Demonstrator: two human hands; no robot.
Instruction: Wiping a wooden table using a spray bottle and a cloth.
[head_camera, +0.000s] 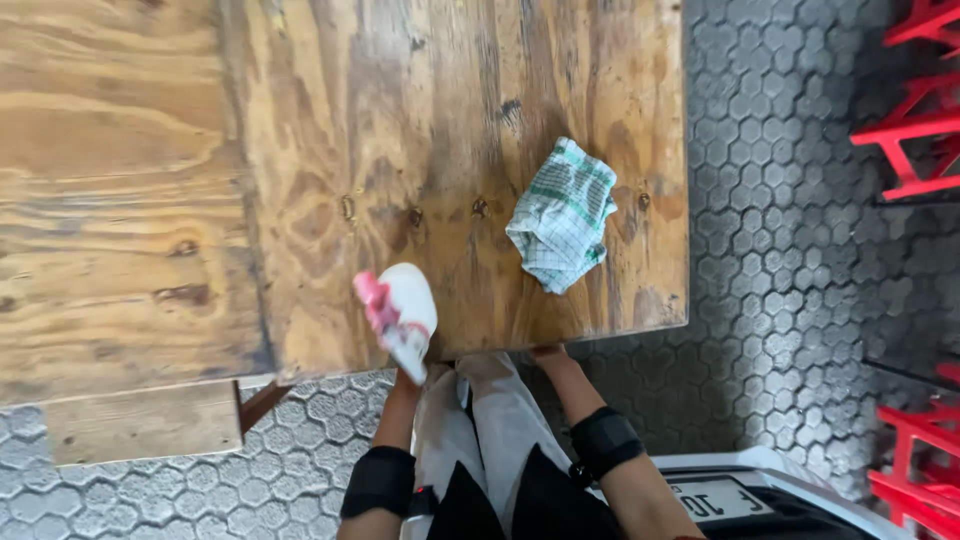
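The spray bottle (400, 315) in the left hand (408, 385) is white with a pink trigger. Right of that grip, the cloth (562, 214) is white, checked with green lines and stripes. Beneath both, the table (300, 150) is brown, dark-grained plywood. The floor (780, 230) is grey hexagon tile; the chairs (925, 110) are red.

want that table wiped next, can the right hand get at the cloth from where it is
Probably yes. The right hand sits at the table edge just below the cloth, with bare wood between them. The left hand holds the spray bottle, off to the side.
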